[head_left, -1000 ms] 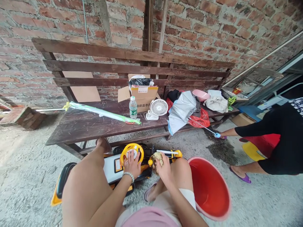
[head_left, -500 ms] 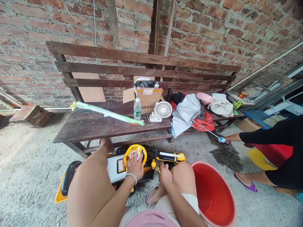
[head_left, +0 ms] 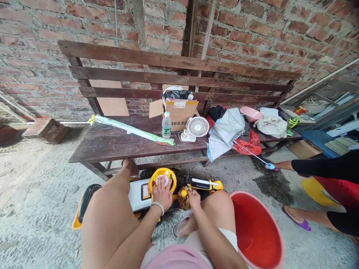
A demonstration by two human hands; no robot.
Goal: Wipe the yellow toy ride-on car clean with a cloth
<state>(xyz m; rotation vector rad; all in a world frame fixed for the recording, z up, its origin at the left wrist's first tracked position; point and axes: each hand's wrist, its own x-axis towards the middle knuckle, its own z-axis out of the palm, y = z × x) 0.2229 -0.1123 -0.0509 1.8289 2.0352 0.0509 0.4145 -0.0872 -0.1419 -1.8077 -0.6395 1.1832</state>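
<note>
Left hand (head_left: 162, 194) spread wide, fingers open and pressing on the yellow steering wheel (head_left: 162, 170) of a ride-on toy car (head_left: 138, 196), not clenched around the rim, a beaded bracelet (head_left: 157, 206) on the wrist! Right hand (head_left: 194, 199) is closed around a brownish wad (head_left: 184, 200), cloth or sponge, hard to say which, pressed against the yellow and black body of the car. The car sits on the concrete floor right between the person's knees. On its white panel there's an orange and black sticker (head_left: 145, 191), too small to read from here.

Up on the wooden worktop (head_left: 112, 147), a cardboard carton (head_left: 179, 119) shows Chinese print, 碎品勿 legible on its side, plus a white shipping label, with a black plastic bag poking out of the top. Beside it, a water bottle (head_left: 166, 126) with a green label and a small white desk fan (head_left: 198, 126). Further along are a grey umbrella (head_left: 226, 134), a red plastic bag (head_left: 248, 146) and a pink bowl (head_left: 250, 114).

Down by the right knee, a big red plastic basin (head_left: 258, 233) tilts on the floor, its red inside in full view. Off to the right, a co-worker's hand (head_left: 276, 167) reaches in low, by the umbrella's blue-tipped rod.
</note>
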